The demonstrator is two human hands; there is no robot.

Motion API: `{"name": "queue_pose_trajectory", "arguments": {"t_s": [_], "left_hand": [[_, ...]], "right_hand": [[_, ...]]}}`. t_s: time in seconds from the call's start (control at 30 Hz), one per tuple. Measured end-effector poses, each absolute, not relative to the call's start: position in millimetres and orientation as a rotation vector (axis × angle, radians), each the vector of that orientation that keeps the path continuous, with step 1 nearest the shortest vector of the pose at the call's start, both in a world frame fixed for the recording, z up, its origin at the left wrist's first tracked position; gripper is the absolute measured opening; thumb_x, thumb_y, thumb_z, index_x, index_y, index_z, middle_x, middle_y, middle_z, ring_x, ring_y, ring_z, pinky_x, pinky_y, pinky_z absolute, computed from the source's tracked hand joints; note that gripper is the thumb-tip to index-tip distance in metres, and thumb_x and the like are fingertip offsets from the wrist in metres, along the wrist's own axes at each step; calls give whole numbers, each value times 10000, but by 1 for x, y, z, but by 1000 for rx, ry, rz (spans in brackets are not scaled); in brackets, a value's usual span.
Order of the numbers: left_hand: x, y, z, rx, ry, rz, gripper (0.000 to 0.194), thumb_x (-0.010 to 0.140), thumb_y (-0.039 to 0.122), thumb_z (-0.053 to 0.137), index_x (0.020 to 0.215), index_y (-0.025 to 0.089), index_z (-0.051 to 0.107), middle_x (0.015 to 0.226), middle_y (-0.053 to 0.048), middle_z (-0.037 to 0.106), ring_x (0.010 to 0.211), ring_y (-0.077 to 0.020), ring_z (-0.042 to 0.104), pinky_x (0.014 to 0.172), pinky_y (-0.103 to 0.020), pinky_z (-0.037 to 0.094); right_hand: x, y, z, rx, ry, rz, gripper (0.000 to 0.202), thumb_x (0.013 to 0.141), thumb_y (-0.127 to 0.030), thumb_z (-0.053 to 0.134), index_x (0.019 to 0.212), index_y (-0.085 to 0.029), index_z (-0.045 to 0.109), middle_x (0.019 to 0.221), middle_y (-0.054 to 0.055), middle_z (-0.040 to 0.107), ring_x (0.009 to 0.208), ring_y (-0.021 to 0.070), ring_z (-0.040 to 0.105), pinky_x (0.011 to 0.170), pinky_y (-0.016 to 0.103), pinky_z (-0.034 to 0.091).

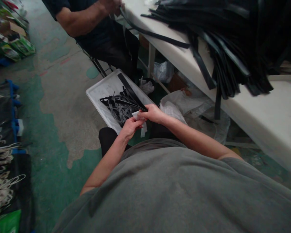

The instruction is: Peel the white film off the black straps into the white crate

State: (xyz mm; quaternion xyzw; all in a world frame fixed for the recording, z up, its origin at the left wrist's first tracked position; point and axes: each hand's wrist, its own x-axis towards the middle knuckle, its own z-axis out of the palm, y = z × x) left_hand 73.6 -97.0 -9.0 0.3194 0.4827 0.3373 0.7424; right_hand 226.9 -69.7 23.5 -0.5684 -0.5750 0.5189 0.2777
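Head view, looking down over my lap: both hands meet just above the near edge of a white tray (99, 89) that sits low on the floor side, left of the desk (269, 110). Right hand (153, 113) pinches the near end of a black strip (131, 92); grip is closed on it, thumb and fingers tight. Left hand (130, 127) holds a small white tape bit (143, 127) that hangs just below the strip end; its grip looks closed on that, though fingertips are partly hidden.

Progress, as I judge it: tray holds a loose tangle of thin offcuts (117, 108), so some strips seem already worked. Big pile of black strips (232, 38) on the desk, far right, looks untouched, so most of the work is prob. left. For the strip in hand, tape piece seems to be at the strip end, not clear whether stuck on or coming off.

Orientation: strip's long axis runs diagonally, near end at my right hand, far end pointing far-left across the tray. It lies low, close to the tray, roughly flat; can't tell if it rests on the offcuts or clears them.

Another person (92, 19) sits far, beyond the tray, hands on a separate strip at the desk edge.
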Motion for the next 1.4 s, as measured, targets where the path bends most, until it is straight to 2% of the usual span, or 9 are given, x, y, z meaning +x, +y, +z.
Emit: {"name": "queue_pose_trajectory", "arguments": {"t_s": [0.27,0.5,0.7,0.83,0.97,1.1,1.23,1.4], "left_hand": [[71,-102,-8,572,970,607,359,538,218,864,851,155,699,727,7,661,639,-115,608,670,-271,506],[72,-103,-11,592,989,660,370,532,171,840,862,153,673,721,12,654,602,-97,594,603,-226,487],[68,-104,-13,695,990,577,276,546,198,823,768,136,670,664,-3,639,549,-91,560,537,-206,446],[67,-103,-9,880,1004,499,169,624,251,790,670,127,685,567,-12,610,487,-88,513,492,-209,406],[65,-102,-8,980,1039,442,186,669,297,775,719,121,738,629,-55,680,530,-116,575,535,-225,448],[59,-95,-9,786,1046,638,274,643,358,813,750,120,726,724,-77,721,644,-156,655,643,-252,517],[47,-80,-4,512,1075,923,293,651,360,828,715,143,643,641,-8,664,588,-110,631,643,-235,531],[38,-67,2,361,1057,1133,316,677,354,819,717,164,570,594,48,599,556,-77,610,691,-243,556]], "right_hand": [[226,-66,26,-1570,-1622,1348,194,729,-302,649,776,-116,678,533,-34,570,525,101,527,524,210,377],[227,-62,31,-1612,-1680,1280,187,761,-310,626,764,-126,661,547,-28,577,517,107,541,491,209,353],[224,-61,31,-1658,-1744,1201,190,780,-311,615,770,-131,675,566,-15,604,546,118,554,521,224,355],[222,-61,29,-1675,-1799,1167,198,794,-331,610,776,-146,677,563,-24,611,540,112,539,523,225,335],[222,-58,26,-1630,-1751,1216,237,812,-375,603,760,-151,658,532,-32,589,505,104,507,505,226,323],[231,-61,27,-1504,-1636,1368,404,873,-518,518,796,-142,643,576,-9,623,505,99,504,518,220,361],[247,-82,28,-1401,-1542,1602,576,943,-614,277,959,-142,607,612,-12,616,397,77,405,451,227,331],[258,-115,26,-1320,-1460,1736,685,919,-701,166,910,-154,577,599,-15,575,368,72,349,421,235,286]]}}
